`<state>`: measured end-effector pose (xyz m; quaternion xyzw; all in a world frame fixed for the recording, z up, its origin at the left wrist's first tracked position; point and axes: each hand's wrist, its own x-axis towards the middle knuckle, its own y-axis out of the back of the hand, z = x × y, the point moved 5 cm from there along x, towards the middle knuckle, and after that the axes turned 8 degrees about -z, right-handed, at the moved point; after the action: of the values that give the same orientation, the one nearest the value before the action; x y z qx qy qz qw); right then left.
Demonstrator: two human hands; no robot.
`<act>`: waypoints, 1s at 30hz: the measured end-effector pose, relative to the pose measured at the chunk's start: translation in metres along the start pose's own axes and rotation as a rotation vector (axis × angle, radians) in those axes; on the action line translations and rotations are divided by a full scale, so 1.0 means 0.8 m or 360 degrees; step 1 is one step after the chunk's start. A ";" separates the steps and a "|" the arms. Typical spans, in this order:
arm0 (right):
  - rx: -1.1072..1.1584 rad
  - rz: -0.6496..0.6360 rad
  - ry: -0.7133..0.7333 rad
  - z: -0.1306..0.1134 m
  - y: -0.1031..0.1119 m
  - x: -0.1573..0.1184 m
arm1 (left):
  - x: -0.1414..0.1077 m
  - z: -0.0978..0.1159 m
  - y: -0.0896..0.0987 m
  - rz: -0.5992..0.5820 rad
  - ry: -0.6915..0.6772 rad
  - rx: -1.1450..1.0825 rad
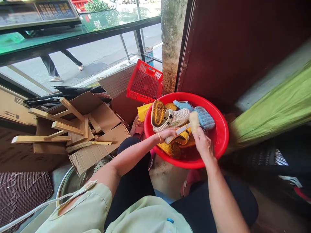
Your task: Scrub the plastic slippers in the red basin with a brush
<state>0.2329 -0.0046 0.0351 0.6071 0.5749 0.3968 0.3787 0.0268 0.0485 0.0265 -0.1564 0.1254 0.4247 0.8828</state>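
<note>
Reaches both arms over a red basin, with dark-clad knees apart on its near side. Holds a yellow sandal in the left hand, grip closed around its near end, tilting it above the other footwear and inside the rim. Cannot tell exactly how the fingertips lie beneath. Clasps a pale brush, slightly blurred, in the right hand, grip closed around its lower end, just beside the far end of the yellow sandal. Wears a thin bracelet on the left wrist.

Has a cream sandal lying beyond the left hand, beside an upturned sole, within the basin. Has ribbed blue footwear at the right and a patterned yellow sandal at the near left, also inside.

Faces a red crate, tipped, just beyond the basin. Has an upturned wooden stool on cardboard to the left, a glass-topped bench bearing a scale farther off, and green cloth to the right.
</note>
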 end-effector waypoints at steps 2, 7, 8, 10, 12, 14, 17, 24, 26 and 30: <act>0.0092 0.0037 0.0033 0.013 0.002 0.008 | 0.002 -0.009 -0.001 -0.0115 0.0063 -0.0138; 0.0232 0.0237 0.0542 -0.010 -0.005 -0.003 | 0.003 -0.014 0.013 0.0028 -0.0004 -0.0229; 0.0208 0.0253 0.0528 -0.010 -0.006 -0.003 | 0.001 -0.014 0.013 0.0033 -0.0030 -0.0248; 0.0162 0.0291 0.0368 -0.004 -0.004 0.002 | -0.003 -0.013 0.012 0.0017 -0.0065 -0.0309; 0.0140 0.0322 0.0219 0.001 0.000 0.004 | -0.006 -0.014 0.010 0.0001 -0.0086 -0.0390; 0.0143 0.0297 0.0244 -0.007 0.001 0.000 | -0.006 -0.015 0.009 0.0023 -0.0105 -0.0454; 0.0170 0.0166 0.0443 -0.027 -0.008 -0.008 | -0.002 -0.020 0.010 0.0053 -0.0136 -0.0497; 0.0387 0.0300 -0.0168 0.035 -0.003 0.027 | -0.005 -0.016 -0.002 -0.0116 -0.0160 -0.0629; 0.0550 0.0309 -0.0223 0.042 -0.006 0.028 | -0.008 -0.007 -0.002 -0.0172 -0.0213 -0.0695; 0.0915 0.0110 -0.0356 0.042 -0.020 0.020 | -0.012 0.003 0.005 -0.0239 -0.0266 -0.0843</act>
<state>0.2580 0.0118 0.0078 0.7484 0.5974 0.1614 0.2386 0.0179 0.0451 0.0314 -0.3547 -0.0751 0.3874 0.8476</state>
